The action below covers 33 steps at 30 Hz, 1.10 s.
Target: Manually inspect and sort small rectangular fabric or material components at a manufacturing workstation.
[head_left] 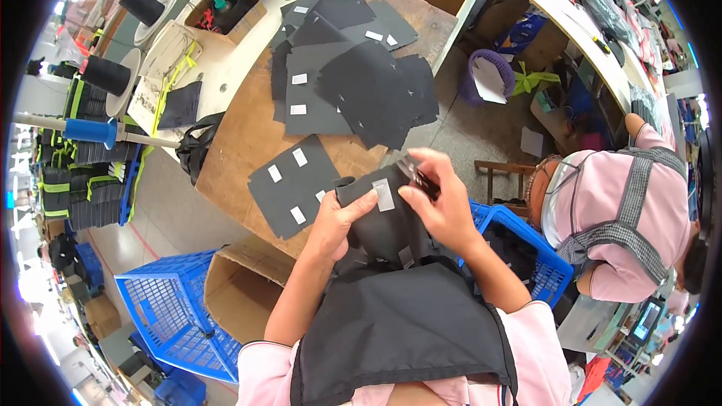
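My left hand (336, 221) pinches a dark fabric piece (370, 234) in front of my chest, with the thumb lying beside a pale label (384, 194) on it. In my right hand (445, 203) is a small dark metal tool, apparently thread snips (421, 178), close against the fabric's upper right edge. The fingers partly cover the tool, so its blades do not show well. Just beyond my left hand, a flat dark panel with white labels (284, 194) lies on the wooden table (239, 124). Farther back sits a loose pile of dark fabric panels (368, 79), some labelled.
Blue plastic crates stand on my left (162, 293) and right (553, 271), with an open cardboard box (244, 282) by the left one. A purple basket (470, 90) is under the far-right bench. A co-worker in pink (624, 210) sits to the right. Black thread cones (105, 75) stand left.
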Each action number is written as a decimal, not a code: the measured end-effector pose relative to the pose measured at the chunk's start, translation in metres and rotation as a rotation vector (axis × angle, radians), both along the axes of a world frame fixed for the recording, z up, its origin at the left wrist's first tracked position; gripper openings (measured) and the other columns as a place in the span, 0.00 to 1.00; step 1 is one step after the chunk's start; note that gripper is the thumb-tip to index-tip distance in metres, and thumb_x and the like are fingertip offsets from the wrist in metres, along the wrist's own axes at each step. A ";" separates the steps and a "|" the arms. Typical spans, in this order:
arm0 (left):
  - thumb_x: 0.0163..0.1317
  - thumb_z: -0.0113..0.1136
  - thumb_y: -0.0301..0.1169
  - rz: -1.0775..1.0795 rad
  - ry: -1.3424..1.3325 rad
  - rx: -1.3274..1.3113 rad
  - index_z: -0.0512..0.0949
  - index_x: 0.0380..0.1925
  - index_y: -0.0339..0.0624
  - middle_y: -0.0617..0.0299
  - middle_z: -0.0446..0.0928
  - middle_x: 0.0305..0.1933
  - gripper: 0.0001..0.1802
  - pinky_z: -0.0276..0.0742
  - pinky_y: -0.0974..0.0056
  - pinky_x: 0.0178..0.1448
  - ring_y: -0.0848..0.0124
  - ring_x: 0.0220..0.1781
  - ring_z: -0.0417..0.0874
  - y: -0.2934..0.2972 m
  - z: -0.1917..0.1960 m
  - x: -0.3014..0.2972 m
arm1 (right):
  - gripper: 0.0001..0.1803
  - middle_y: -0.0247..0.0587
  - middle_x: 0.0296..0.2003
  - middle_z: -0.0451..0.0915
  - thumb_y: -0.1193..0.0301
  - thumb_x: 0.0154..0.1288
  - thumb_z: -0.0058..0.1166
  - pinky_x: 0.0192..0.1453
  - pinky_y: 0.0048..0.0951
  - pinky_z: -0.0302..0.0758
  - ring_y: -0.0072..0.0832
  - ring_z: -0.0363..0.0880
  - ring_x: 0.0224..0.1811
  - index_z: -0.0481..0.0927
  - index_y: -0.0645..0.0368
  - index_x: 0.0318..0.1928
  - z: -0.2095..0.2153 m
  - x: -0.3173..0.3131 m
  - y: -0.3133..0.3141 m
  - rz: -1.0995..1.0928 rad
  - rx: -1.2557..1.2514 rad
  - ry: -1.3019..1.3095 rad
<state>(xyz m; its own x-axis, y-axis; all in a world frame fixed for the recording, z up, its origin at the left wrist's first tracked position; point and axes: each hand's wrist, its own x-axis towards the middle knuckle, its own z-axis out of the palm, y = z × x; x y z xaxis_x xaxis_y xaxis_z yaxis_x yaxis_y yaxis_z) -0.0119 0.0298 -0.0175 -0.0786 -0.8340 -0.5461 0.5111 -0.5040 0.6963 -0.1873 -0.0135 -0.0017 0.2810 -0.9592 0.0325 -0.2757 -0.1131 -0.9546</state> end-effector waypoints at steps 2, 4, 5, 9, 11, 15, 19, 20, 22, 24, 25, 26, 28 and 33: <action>0.54 0.67 0.34 0.037 -0.026 0.003 0.77 0.38 0.35 0.62 0.79 0.35 0.16 0.74 0.70 0.42 0.75 0.35 0.78 -0.001 0.001 -0.001 | 0.20 0.41 0.32 0.74 0.76 0.52 0.60 0.31 0.29 0.71 0.32 0.75 0.28 0.73 0.57 0.47 -0.001 -0.007 0.009 -0.035 -0.345 0.145; 0.55 0.65 0.32 0.047 -0.048 -0.023 0.77 0.36 0.35 0.63 0.79 0.35 0.13 0.73 0.71 0.41 0.77 0.35 0.77 0.000 0.001 -0.002 | 0.20 0.40 0.32 0.74 0.76 0.50 0.61 0.31 0.30 0.71 0.33 0.75 0.28 0.74 0.57 0.46 -0.001 -0.015 0.015 0.009 -0.370 0.211; 0.55 0.65 0.32 0.049 -0.049 -0.020 0.77 0.36 0.35 0.63 0.79 0.35 0.13 0.73 0.71 0.41 0.77 0.35 0.77 0.001 0.002 -0.002 | 0.20 0.40 0.32 0.74 0.77 0.48 0.61 0.30 0.31 0.71 0.34 0.75 0.28 0.75 0.57 0.44 -0.001 -0.016 0.016 0.051 -0.399 0.278; 0.56 0.64 0.31 -0.014 -0.117 -0.109 0.77 0.35 0.36 0.64 0.79 0.34 0.11 0.73 0.72 0.40 0.79 0.35 0.76 -0.001 0.010 -0.005 | 0.20 0.40 0.30 0.74 0.78 0.43 0.64 0.30 0.30 0.70 0.36 0.74 0.26 0.78 0.56 0.41 0.002 -0.013 0.002 0.096 -0.547 0.335; 0.56 0.64 0.31 -0.037 -0.130 -0.129 0.78 0.35 0.36 0.64 0.79 0.34 0.11 0.73 0.72 0.40 0.79 0.34 0.76 -0.001 0.011 -0.004 | 0.19 0.40 0.29 0.74 0.78 0.43 0.64 0.30 0.30 0.69 0.35 0.74 0.26 0.78 0.56 0.40 0.001 -0.013 -0.002 0.095 -0.554 0.326; 0.55 0.65 0.30 -0.061 -0.126 -0.090 0.78 0.34 0.35 0.65 0.79 0.32 0.10 0.72 0.72 0.40 0.79 0.34 0.76 0.000 0.012 0.000 | 0.17 0.39 0.28 0.75 0.79 0.43 0.64 0.31 0.31 0.69 0.34 0.74 0.26 0.79 0.56 0.38 -0.002 -0.013 0.001 0.090 -0.565 0.313; 0.53 0.67 0.29 -0.046 -0.122 -0.054 0.77 0.38 0.35 0.64 0.79 0.33 0.14 0.73 0.70 0.43 0.77 0.33 0.77 0.001 0.013 0.005 | 0.16 0.40 0.29 0.75 0.81 0.42 0.63 0.28 0.30 0.69 0.34 0.74 0.26 0.79 0.58 0.37 0.004 -0.006 -0.005 0.124 -0.592 0.308; 0.53 0.67 0.29 -0.042 -0.123 -0.057 0.77 0.38 0.35 0.64 0.79 0.33 0.14 0.73 0.70 0.43 0.77 0.33 0.77 0.003 0.012 0.010 | 0.16 0.39 0.28 0.74 0.82 0.44 0.62 0.28 0.30 0.69 0.32 0.74 0.26 0.79 0.59 0.37 -0.001 -0.006 -0.008 0.133 -0.558 0.284; 0.49 0.69 0.29 0.171 -0.318 0.035 0.73 0.44 0.36 0.61 0.78 0.38 0.23 0.74 0.68 0.46 0.73 0.37 0.77 0.004 0.010 0.028 | 0.16 0.38 0.28 0.73 0.82 0.45 0.61 0.27 0.29 0.69 0.29 0.74 0.27 0.78 0.59 0.38 -0.012 -0.009 -0.021 0.137 -0.533 0.267; 0.44 0.72 0.31 0.272 -0.302 0.016 0.69 0.50 0.37 0.57 0.77 0.43 0.32 0.74 0.64 0.49 0.68 0.42 0.78 0.008 -0.011 0.068 | 0.15 0.35 0.28 0.73 0.79 0.47 0.61 0.28 0.30 0.71 0.32 0.74 0.27 0.76 0.56 0.39 -0.034 -0.008 -0.038 -0.102 -0.027 0.004; 0.43 0.73 0.33 0.272 -0.372 0.024 0.66 0.54 0.37 0.53 0.73 0.50 0.37 0.71 0.61 0.55 0.64 0.51 0.74 0.010 -0.022 0.091 | 0.18 0.36 0.30 0.72 0.74 0.49 0.63 0.32 0.30 0.73 0.31 0.75 0.30 0.74 0.56 0.43 -0.050 -0.011 -0.051 -0.106 -0.064 0.100; 0.43 0.73 0.35 0.273 -0.443 0.031 0.63 0.58 0.38 0.48 0.69 0.57 0.42 0.68 0.59 0.60 0.60 0.59 0.71 0.011 -0.034 0.111 | 0.18 0.36 0.30 0.72 0.74 0.49 0.63 0.32 0.30 0.73 0.31 0.75 0.30 0.74 0.56 0.43 -0.062 -0.009 -0.058 -0.104 -0.068 0.098; 0.43 0.73 0.36 0.304 -1.013 0.156 0.57 0.62 0.40 0.45 0.60 0.63 0.47 0.60 0.54 0.64 0.56 0.65 0.62 0.028 -0.096 0.143 | 0.23 0.39 0.34 0.73 0.69 0.48 0.65 0.38 0.31 0.75 0.32 0.76 0.33 0.72 0.55 0.45 -0.085 0.002 -0.069 -0.073 0.110 0.470; 0.44 0.70 0.37 0.107 -1.822 0.326 0.46 0.68 0.49 0.45 0.40 0.72 0.54 0.43 0.39 0.68 0.47 0.73 0.41 0.032 -0.114 0.116 | 0.33 0.43 0.40 0.72 0.61 0.47 0.66 0.39 0.38 0.76 0.41 0.78 0.38 0.66 0.57 0.52 -0.129 0.051 -0.067 -0.009 -0.223 0.526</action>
<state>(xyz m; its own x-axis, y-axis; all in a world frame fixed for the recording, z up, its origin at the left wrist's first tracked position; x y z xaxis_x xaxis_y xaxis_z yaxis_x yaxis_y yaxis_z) 0.1044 0.0623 -0.1311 0.7575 -0.6528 -0.0056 -0.6312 -0.7346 0.2489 -0.1366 -0.0809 -0.1306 0.3061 -0.9475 0.0923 -0.7094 -0.2917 -0.6416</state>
